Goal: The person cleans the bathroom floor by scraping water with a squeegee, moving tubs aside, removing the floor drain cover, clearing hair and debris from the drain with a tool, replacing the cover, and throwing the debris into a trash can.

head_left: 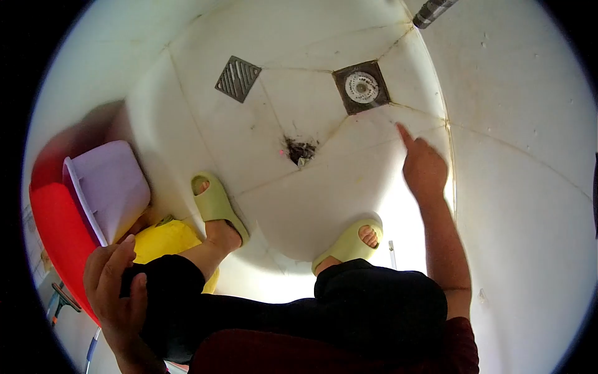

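My right hand (426, 167) is above the pale tiled floor (274, 206), index finger stretched out and the other fingers curled; I see nothing in it. Its fingertip points toward a square floor drain (362, 88) with a round, pale perforated strainer, and appears apart from it. To the left of that drain, a slotted metal drain cover (238, 78) lies on the tiles. Between them and my feet is a small dark clump of hair and debris (301, 151). My left hand (116, 280) is beside my left knee, fingers apart and holding nothing.
My feet, in green slippers (215, 201), stand on the floor. At left are a red tub (59, 215), a lilac basin (115, 181) and a yellow bag-like item (167, 239). A squeegee-like tool (61, 300) is at lower left. A pipe end (431, 12) projects at upper right.
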A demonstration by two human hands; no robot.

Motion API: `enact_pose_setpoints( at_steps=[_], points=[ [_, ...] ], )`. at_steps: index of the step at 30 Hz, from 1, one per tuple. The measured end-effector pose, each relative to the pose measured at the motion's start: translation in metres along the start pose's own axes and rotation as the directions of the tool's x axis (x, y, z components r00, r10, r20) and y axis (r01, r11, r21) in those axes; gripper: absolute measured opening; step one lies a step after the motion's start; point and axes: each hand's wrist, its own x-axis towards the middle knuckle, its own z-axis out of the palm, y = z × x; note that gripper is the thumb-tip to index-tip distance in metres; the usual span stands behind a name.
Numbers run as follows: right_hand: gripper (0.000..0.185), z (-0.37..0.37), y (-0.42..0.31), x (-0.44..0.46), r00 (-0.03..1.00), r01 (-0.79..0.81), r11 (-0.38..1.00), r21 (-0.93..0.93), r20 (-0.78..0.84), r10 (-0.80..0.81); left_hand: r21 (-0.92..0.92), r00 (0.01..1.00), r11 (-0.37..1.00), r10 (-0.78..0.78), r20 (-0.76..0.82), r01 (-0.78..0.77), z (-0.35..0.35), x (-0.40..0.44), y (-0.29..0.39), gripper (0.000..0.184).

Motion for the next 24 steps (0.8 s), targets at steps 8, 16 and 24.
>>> enact_pose_setpoints(
  at_steps=[8,16,24],
  points=[
    [0.049,-0.017,0.02,0.051,0.997,0.065,0.996,-0.058,-0.042,-0.068,-0.017,1.0,1.0,0.005,0.007,-0.005,-0.001,-0.003,-0.003,0.034],
    [0.041,-0.027,0.002,0.043,0.993,0.06,0.995,-0.082,-0.099,-0.068,-0.026,0.999,0.999,-0.03,0.014,0.03,0.0,-0.005,-0.001,0.032],
    [0.046,-0.035,0.003,0.028,0.999,-0.021,0.996,-0.087,-0.049,0.017,-0.006,1.0,1.0,-0.007,0.015,0.007,-0.004,-0.004,-0.003,0.034]
  ],
)
